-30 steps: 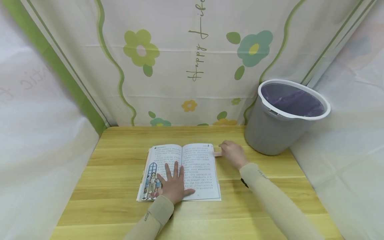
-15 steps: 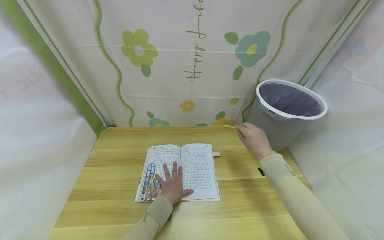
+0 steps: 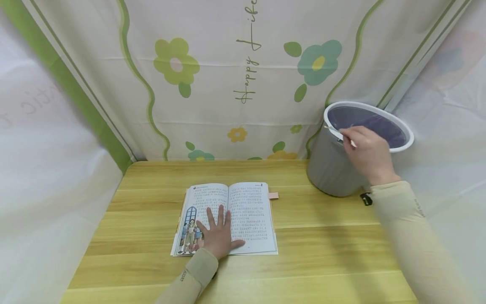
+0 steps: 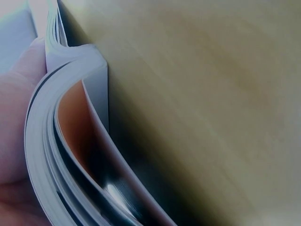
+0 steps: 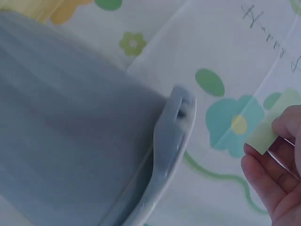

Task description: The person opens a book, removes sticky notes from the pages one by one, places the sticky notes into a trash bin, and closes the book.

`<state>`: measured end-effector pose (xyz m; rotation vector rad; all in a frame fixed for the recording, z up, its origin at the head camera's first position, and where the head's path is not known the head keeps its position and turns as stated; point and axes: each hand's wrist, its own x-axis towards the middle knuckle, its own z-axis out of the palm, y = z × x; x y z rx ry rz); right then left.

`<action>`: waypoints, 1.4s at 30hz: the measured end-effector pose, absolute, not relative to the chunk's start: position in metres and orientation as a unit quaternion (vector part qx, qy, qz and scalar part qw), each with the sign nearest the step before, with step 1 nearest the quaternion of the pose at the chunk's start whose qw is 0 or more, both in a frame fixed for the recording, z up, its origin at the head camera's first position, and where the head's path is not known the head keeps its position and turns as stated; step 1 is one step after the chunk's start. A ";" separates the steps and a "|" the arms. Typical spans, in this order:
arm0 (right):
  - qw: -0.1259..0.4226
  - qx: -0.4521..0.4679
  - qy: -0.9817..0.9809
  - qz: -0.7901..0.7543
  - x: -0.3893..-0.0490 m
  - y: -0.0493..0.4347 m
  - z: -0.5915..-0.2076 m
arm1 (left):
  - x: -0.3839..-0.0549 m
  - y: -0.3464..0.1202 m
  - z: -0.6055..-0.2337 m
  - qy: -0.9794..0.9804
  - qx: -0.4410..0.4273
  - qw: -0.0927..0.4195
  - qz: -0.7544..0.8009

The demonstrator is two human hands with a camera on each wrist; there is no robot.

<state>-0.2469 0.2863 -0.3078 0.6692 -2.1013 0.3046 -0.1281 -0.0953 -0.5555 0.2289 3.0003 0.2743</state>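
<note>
My left hand rests on one open book, fingers spread apart. My right hand pinches one paper slip, with one bin near those fingertips. One pink tab sticks out right of my left fingers.

The head view looks forward and down from above the bench's near side, far enough back to take in the bench, book, bin and curtain. The left wrist view sits low and very close at the book's edge, sharing book, bench and left hand with the head view. The right wrist view, turned so the bin lies slantwise, faces bin and curtain from nearby; the head view shares both, plus the right hand and strip.
</note>
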 end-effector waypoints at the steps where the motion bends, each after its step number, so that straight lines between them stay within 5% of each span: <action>1: 0.443 0.265 -0.848 0.120 -0.247 0.291 -0.304 | -0.128 -0.095 -0.556 0.991 0.076 0.060 0.090; 31: 0.250 0.129 -0.958 0.052 -0.287 0.376 -0.300 | -0.126 -0.094 -0.553 0.991 0.072 0.068 0.095; 42: 0.258 0.119 -0.955 0.080 -0.281 0.372 -0.302 | -0.128 -0.094 -0.559 0.991 0.070 0.063 0.095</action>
